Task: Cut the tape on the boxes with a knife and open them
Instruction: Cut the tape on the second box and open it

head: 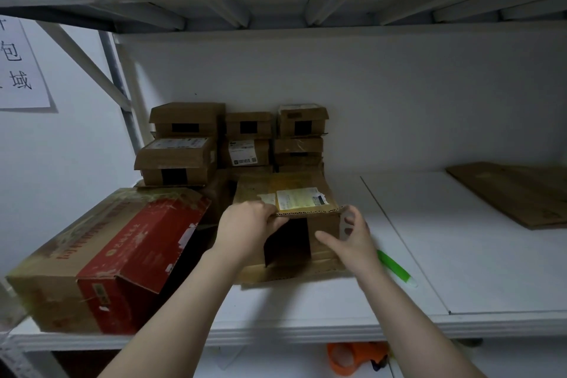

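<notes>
On the far left wall hangs a white paper sign point(23, 67) with black writing. Below it, a big red and brown box point(122, 255) lies on the white shelf point(460, 255), turned at a slant. Behind it, at the back of the shelf, small brown boxes point(184, 144) are piled up in three stacks. Some have black tape on the front and some have white labels.

In the middle sits the taped box point(322, 224), in front of the stacks. It has a white label on top and a wide strip of black tape down its front. It rests on more brown cardboard. The left hand point(248, 227) grips the top front edge of this box, with its fingers curled over the edge. The right hand point(352, 242) is spread wide at the box's right front corner, with the thumb over the front. It is blurry, so I cannot tell if it touches the box.

Just beside the right wrist, a green knife point(394, 267) lies on the shelf. No hand holds it. Far to the right lies a flat cardboard sheet point(515, 193). Under the shelf there is an orange tape holder point(352, 359).
</notes>
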